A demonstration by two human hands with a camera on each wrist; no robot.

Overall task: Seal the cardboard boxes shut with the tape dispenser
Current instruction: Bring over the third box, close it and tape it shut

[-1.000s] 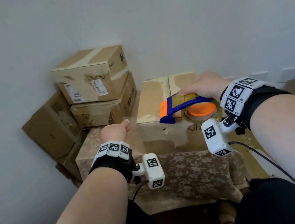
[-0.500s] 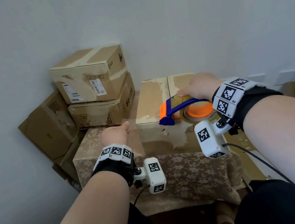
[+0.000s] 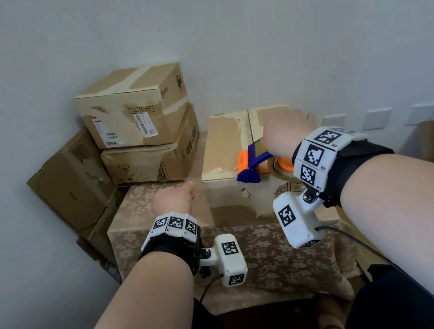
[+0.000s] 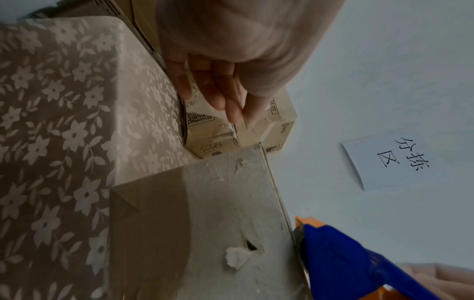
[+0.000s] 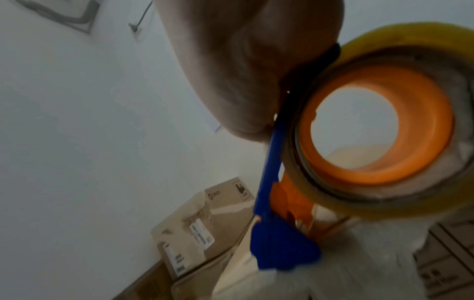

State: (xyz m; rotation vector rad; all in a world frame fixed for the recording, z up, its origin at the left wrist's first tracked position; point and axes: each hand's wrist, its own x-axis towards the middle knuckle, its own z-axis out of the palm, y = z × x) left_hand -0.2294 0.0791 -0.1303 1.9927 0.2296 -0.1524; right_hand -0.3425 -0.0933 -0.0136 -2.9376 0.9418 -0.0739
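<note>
**Tape dispenser over the box seam**

The tape dispenser (image 3: 256, 161) is hovering at the near edge of the cardboard box (image 3: 226, 148) on the bench (image 3: 256, 247), the right hand (image 3: 286, 130) wrapping its grip round the handle. The left hand (image 3: 171, 198) is hanging beside the box, fingers loose, holding nothing.

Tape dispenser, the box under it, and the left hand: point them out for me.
tape dispenser (image 3: 250, 162): head view, blue frame near the orange nose.
box (image 3: 224, 145): head view, left top flap.
left hand (image 3: 172, 198): head view, back of the hand.
</note>
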